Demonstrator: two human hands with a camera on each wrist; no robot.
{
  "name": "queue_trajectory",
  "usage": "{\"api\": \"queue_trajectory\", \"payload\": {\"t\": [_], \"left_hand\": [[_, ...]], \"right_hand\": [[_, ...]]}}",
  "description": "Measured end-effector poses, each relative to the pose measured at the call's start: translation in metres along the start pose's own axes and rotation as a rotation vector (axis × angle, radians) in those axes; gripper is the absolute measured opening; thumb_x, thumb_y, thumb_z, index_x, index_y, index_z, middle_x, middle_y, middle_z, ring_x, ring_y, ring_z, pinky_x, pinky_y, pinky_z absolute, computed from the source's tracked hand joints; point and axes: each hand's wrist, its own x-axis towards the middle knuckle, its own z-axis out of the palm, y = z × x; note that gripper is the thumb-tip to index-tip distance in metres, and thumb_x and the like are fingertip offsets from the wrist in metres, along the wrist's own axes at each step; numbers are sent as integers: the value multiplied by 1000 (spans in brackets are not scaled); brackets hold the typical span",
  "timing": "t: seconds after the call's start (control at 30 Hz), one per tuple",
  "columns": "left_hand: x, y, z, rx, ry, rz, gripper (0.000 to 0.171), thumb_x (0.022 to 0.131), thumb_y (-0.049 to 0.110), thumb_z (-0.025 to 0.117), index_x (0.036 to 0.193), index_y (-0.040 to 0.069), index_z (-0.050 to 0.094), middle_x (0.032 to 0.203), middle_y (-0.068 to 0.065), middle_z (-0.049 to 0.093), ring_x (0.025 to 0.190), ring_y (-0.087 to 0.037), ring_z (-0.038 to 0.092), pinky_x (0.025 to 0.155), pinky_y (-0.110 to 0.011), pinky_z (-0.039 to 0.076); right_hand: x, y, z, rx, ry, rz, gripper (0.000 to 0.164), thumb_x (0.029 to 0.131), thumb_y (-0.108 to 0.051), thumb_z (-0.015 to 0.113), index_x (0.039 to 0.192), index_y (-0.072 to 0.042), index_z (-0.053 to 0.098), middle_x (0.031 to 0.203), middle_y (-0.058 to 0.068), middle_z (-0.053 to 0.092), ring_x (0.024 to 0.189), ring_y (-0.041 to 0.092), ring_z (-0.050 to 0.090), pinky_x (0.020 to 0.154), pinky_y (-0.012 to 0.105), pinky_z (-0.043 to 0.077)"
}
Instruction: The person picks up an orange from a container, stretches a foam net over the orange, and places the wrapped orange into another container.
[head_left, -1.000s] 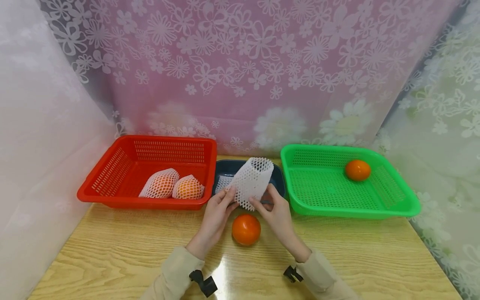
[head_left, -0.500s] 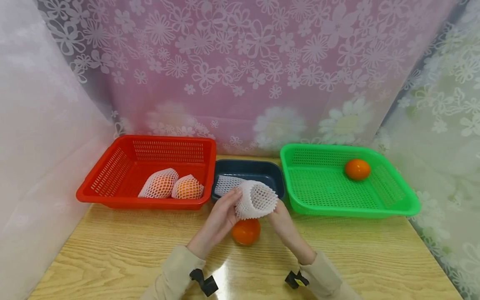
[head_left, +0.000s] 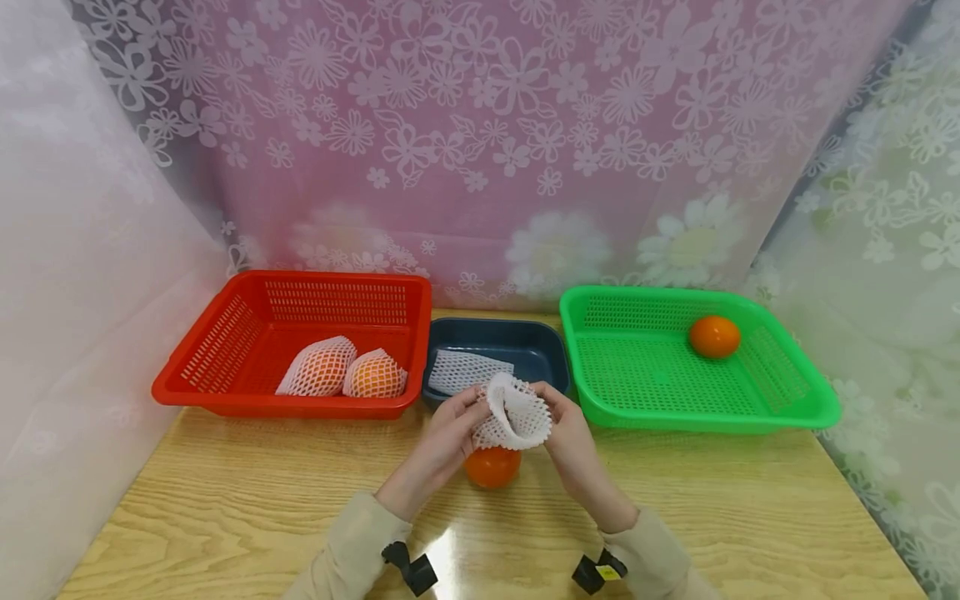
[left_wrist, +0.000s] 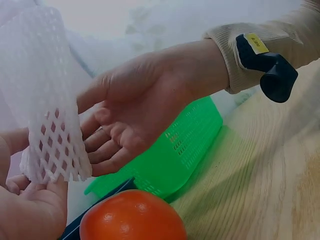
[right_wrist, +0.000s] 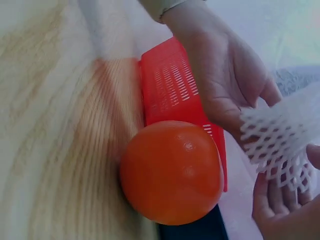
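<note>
A white foam fruit net (head_left: pixel 517 421) is held up between both hands, its open end tilted toward the head camera. My left hand (head_left: pixel 441 437) pinches its left side, and my right hand (head_left: pixel 576 446) grips its right side. In the left wrist view the net (left_wrist: pixel 55 135) hangs as a tube with diamond-shaped holes, fingers on both sides of it. Just below the net, a round, glossy orange fruit (head_left: pixel 492 469) rests on the table; its top is partly hidden in the head view. The right wrist view shows this fruit (right_wrist: pixel 171 172) whole and bare.
At the left, a red basket (head_left: pixel 341 406) holds two netted fruits (head_left: pixel 375 375). Behind the hands, a dark blue tray (head_left: pixel 536 333) contains flat foam netting (head_left: pixel 467 372). A green basket (head_left: pixel 637 417) with one bare orange fruit (head_left: pixel 715 337) stands at the right.
The net has come down from over the tray to above the near fruit, its opening tipping toward the head camera. Both hands have shifted their hold on it; the fruit has stayed put.
</note>
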Motion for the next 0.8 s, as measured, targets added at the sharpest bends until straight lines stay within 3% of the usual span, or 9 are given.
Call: {"api": "queue_trajectory", "payload": {"t": [0.17,0.27,0.53,0.8], "left_hand": [[-2,0,0,-70,38,-17,44,108,19,48,145,-4,41,130,-7,59,109,-10,61,96,-26,53],[-3,-1,-1,-100,78,-33,45,109,22,47,145,-4,41,131,-7,56,111,-11,57,96,-24,52],[-10,-5,-13,-112,146,-80,50,107,28,52,145,-2,45,129,-3,56,111,-12,56,93,-23,53],[-18,-13,-23,13,220,-174,49,106,29,53,143,-3,49,121,-7,61,98,-12,60,81,-21,54]], "right_hand": [[-1,5,-10,324,-115,28,29,102,0,46,112,-19,66,105,-5,68,95,8,63,88,22,53],[-2,8,-16,418,-203,57,35,104,-3,38,117,-22,65,105,-6,68,95,9,63,89,24,52],[-4,19,-22,372,-228,155,36,104,-4,37,108,-25,66,96,-7,66,89,8,61,81,24,49],[-7,33,-23,318,-230,309,22,107,-8,41,109,-19,59,98,-6,66,90,7,63,77,22,53]]}}
